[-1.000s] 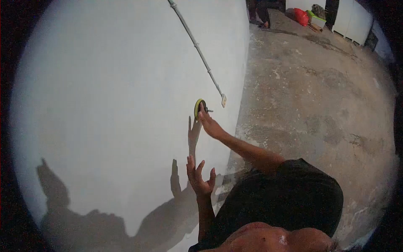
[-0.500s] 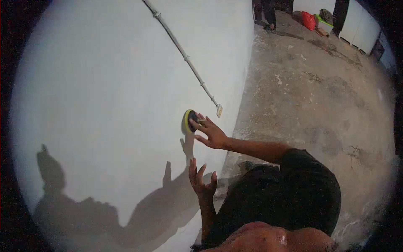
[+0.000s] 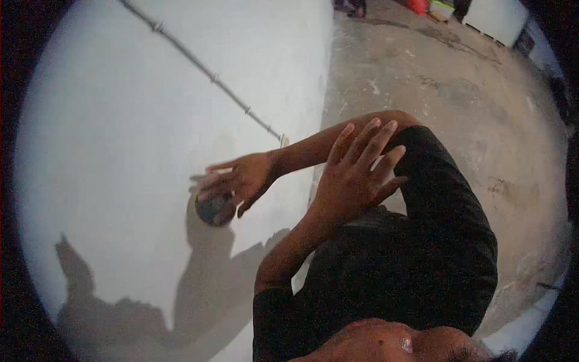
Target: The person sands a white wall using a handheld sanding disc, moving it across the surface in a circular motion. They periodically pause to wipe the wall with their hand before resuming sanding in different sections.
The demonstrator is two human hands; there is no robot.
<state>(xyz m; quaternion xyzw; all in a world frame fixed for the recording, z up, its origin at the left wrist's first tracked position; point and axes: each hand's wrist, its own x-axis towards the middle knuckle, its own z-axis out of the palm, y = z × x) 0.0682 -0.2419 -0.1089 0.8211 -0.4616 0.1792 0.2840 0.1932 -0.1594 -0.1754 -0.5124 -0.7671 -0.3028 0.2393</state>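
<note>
My right hand [image 3: 241, 178] reaches across to the white wall [image 3: 120, 120], with its fingers over a round dark pad [image 3: 211, 212] that has a thin yellow rim. The fingers partly cover the pad, which lies against the wall and looks a little blurred. Raised in front of my dark shirt, my left hand [image 3: 356, 178] shows its back, with the fingers spread and nothing in them. It is nearest to my right forearm, beyond it in the view.
A thin conduit [image 3: 214, 78] runs slantwise down the wall to a small fitting [image 3: 285, 141]. Stained concrete floor [image 3: 452, 114] lies to the right. At the top are a person's feet [image 3: 356, 8], a red bag [image 3: 417, 6], a box [image 3: 441, 9] and white panels [image 3: 494, 21].
My right hand and the pad have moved left and down along the wall. My left hand has moved up and right, in front of my body. The view has shifted.
</note>
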